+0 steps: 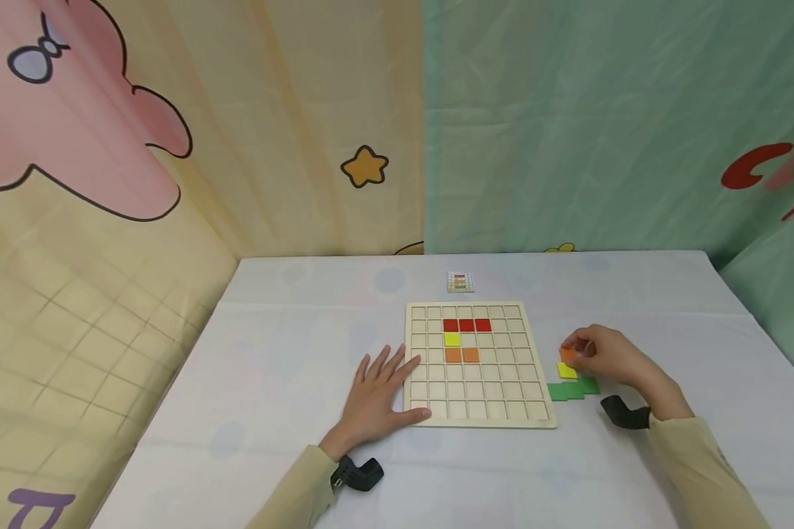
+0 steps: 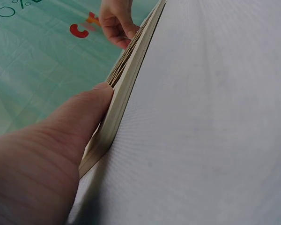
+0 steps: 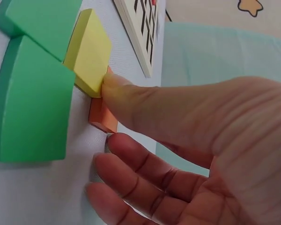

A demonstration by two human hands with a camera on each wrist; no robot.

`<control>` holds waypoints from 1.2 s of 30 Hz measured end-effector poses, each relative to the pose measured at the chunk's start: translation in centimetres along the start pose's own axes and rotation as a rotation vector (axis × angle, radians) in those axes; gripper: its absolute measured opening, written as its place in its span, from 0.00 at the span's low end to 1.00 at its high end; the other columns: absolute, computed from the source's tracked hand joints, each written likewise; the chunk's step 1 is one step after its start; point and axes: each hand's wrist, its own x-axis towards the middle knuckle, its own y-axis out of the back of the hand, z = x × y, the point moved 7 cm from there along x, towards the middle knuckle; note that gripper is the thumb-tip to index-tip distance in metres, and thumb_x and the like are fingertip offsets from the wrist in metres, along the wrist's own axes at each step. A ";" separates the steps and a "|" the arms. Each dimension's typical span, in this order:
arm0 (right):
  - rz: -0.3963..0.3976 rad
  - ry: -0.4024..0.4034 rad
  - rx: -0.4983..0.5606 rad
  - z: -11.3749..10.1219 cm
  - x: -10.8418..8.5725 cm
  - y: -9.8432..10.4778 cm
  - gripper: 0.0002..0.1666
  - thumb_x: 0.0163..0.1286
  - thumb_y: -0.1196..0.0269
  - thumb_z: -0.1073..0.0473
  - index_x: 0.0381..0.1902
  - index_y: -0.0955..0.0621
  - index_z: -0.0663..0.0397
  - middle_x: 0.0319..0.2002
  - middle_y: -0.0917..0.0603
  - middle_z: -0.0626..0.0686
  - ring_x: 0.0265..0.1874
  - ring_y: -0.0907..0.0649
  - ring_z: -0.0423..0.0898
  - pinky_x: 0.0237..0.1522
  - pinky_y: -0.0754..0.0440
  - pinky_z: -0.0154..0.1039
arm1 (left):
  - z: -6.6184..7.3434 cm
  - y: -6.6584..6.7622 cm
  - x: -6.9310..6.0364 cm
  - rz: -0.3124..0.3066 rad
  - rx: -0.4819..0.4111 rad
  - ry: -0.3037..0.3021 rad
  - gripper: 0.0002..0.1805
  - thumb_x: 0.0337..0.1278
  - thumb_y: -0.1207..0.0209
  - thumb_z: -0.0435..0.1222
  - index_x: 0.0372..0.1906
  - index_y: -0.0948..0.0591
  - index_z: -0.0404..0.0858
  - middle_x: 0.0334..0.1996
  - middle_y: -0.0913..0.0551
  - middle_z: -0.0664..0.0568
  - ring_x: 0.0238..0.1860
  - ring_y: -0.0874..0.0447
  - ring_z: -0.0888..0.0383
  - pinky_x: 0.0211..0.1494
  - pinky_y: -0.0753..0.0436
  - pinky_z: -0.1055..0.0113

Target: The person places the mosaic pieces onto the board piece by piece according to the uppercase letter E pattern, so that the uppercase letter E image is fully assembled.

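Observation:
My right hand (image 1: 605, 356) has its thumb and fingertips at an orange square tile (image 1: 567, 355), right of the wooden grid board (image 1: 512, 414). In the right wrist view the thumb touches that orange tile (image 3: 102, 116), with a yellow tile (image 3: 90, 54) beside it and green tiles (image 3: 35, 101) further left. My left hand (image 1: 373, 397) lies with spread fingers at the board's left edge, its thumb on the lower left corner. On the board are red tiles (image 1: 466, 325) in a row, one yellow tile (image 1: 452, 339) and two orange tiles (image 1: 462, 355).
A small card (image 1: 460, 282) with a coloured grid pattern lies behind the board. Several green tiles (image 1: 573, 389) lie near the board's right edge, below a loose yellow tile (image 1: 567, 370). Curtains (image 1: 569, 132) hang behind the white-covered table (image 1: 291, 330).

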 end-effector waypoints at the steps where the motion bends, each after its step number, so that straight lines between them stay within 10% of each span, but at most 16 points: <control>1: 0.003 0.001 -0.003 0.0 0.0 0.0 0.10 0.55 0.34 0.67 0.37 0.17 0.61 0.31 0.23 0.51 0.31 0.26 0.49 0.31 0.27 0.42 | 0.0 0.0 -0.1 -0.001 -0.001 0.000 0.48 0.51 0.47 0.68 0.74 0.42 0.49 0.74 0.50 0.50 0.74 0.61 0.48 0.71 0.64 0.47; 36: 0.120 -0.112 -0.104 -1.8 -0.4 -0.3 0.10 0.59 0.33 0.64 0.35 0.22 0.65 0.28 0.23 0.56 0.27 0.25 0.51 0.28 0.25 0.45 | -0.2 -0.4 0.0 -0.012 0.002 0.001 0.48 0.50 0.47 0.68 0.74 0.43 0.51 0.74 0.51 0.51 0.74 0.63 0.49 0.71 0.64 0.49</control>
